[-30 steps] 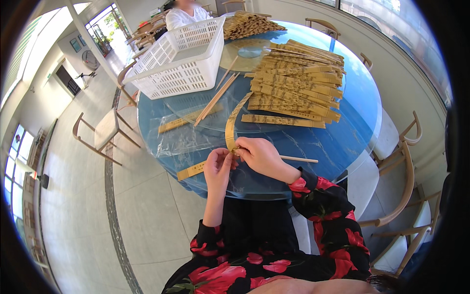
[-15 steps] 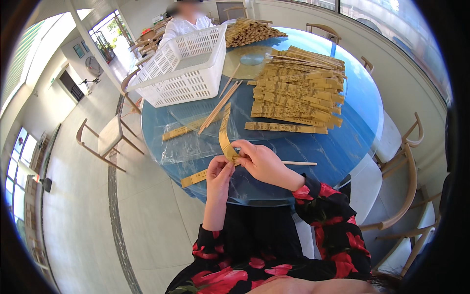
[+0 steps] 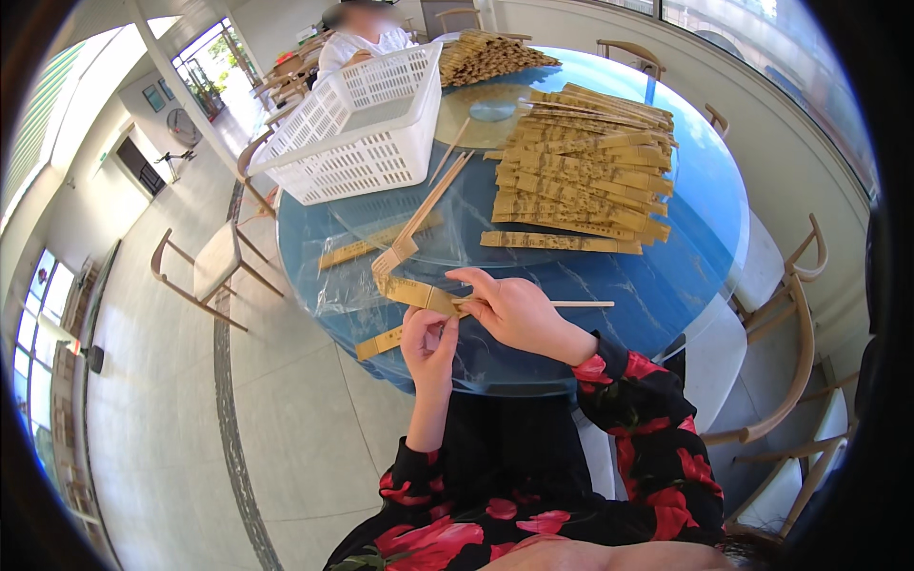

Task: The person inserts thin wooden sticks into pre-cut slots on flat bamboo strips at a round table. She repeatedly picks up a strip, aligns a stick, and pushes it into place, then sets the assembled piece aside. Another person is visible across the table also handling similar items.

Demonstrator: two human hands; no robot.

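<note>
A yellow-brown printed paper strip (image 3: pixel 419 294) is pinched between my two hands above the table's near edge. Its far end bends back on itself toward the upper left. My left hand (image 3: pixel 428 344) grips the strip's near end with thumb and fingers. Close beside it, my right hand (image 3: pixel 519 312) pinches the same end, its index finger raised. A pale thin stick (image 3: pixel 586 305) shows to the right of my right hand; whether that hand touches it is hidden. Another printed strip (image 3: pixel 379 343) lies on the table left of my left hand.
The round table has a blue marbled cover (image 3: pixel 571 357). Thin wooden sticks (image 3: pixel 433 211) lie near a white plastic basket (image 3: pixel 371 157). Printed strips (image 3: pixel 581 176) are heaped at the right; a brown bundle pile (image 3: pixel 490 59) stands behind. A person (image 3: pixel 367 40) sits across; chairs (image 3: pixel 221 266) surround the table.
The strip's free end, which stood up away from me, has swung down to the left and now folds back. Both hands stay nearly in place, still pinching it.
</note>
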